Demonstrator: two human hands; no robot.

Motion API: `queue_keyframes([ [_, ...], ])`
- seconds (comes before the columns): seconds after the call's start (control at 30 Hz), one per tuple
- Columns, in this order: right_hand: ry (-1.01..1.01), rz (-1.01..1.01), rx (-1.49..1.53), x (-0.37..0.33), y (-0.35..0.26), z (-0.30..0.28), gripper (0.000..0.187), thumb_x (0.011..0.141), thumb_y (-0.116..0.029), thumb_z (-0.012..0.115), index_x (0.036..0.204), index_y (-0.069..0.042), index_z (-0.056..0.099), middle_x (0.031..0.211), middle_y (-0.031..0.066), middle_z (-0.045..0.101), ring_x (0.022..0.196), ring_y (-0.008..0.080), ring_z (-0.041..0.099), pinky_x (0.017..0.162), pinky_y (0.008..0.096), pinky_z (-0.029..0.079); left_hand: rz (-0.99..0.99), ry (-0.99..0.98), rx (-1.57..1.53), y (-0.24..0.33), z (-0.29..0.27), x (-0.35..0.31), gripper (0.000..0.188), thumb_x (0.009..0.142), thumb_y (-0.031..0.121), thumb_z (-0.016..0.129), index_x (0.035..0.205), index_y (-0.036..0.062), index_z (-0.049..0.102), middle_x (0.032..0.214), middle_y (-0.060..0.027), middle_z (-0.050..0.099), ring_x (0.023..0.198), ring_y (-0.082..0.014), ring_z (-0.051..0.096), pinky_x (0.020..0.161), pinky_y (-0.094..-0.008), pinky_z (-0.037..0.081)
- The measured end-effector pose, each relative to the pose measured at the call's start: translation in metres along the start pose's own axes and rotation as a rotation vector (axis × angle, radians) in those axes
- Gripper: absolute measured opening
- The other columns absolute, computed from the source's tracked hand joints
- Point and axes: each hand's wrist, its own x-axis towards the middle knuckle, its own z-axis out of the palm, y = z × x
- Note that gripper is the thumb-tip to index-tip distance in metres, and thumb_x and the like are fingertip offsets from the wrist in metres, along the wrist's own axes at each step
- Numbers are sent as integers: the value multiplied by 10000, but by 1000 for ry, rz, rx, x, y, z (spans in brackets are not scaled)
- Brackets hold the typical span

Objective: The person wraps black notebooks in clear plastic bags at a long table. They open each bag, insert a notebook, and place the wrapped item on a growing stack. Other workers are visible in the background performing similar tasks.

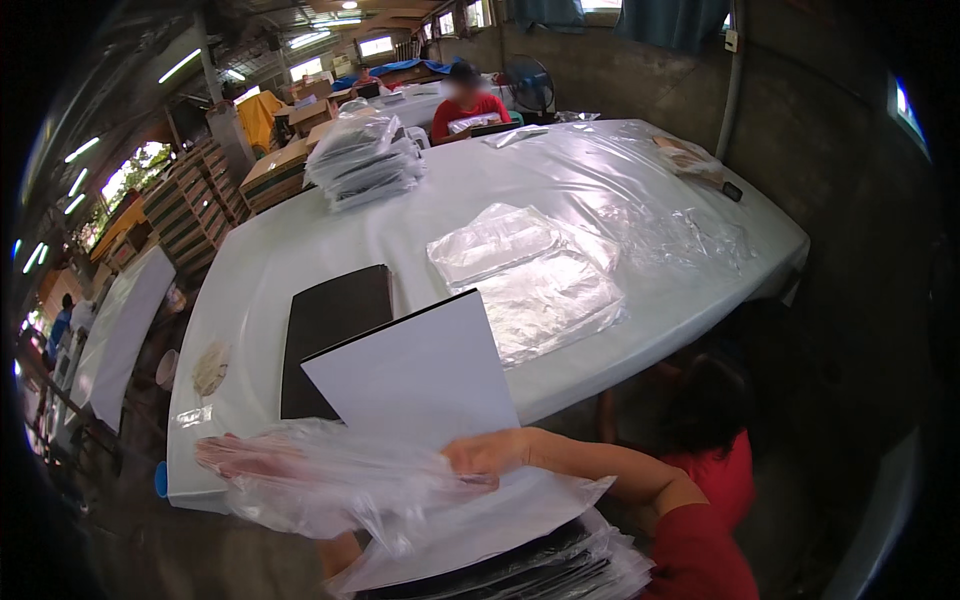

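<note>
A white board with a black edge [415, 370] stands tilted in front of me at the table's near side. My right hand [488, 455] is closed at its lower right part, with clear film against the fingers. A crumpled clear plastic bag [350, 490] covers the board's bottom edge. Through this film shows my left hand [255, 456], blurred, its fingers looking stretched out to the left. Below both hands lies a stack of black sheets in clear plastic sleeves [530, 570], with a white surface on top. A black board stack [335, 325] lies just beyond, on the table.
Flat clear plastic bags [535, 285] lie on the white-covered table [245, 270]. A tall pile of bagged items [365, 160] stands at the far left. A person in red [468, 110] sits at the far edge; another person [715, 440] is low at my right.
</note>
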Motion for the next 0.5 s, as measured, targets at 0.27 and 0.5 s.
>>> queue_keyframes([
  [0.27,-633,149,-257,6,12,-9,307,857,-265,638,1050,-29,604,784,-16,592,728,62,487,618,217,385,33,-37,-49,-22,1,-14,382,898,215,472,1210,4,532,1089,-152,611,962,-187,594,779,-291,475],
  [0.5,-107,-610,959,-8,-36,-47,280,915,-316,516,1084,-108,596,784,11,578,476,106,512,392,231,405,-76,-116,-3,-48,4,-35,378,893,199,472,1210,2,533,1090,-154,609,961,-189,591,775,-294,478],
])
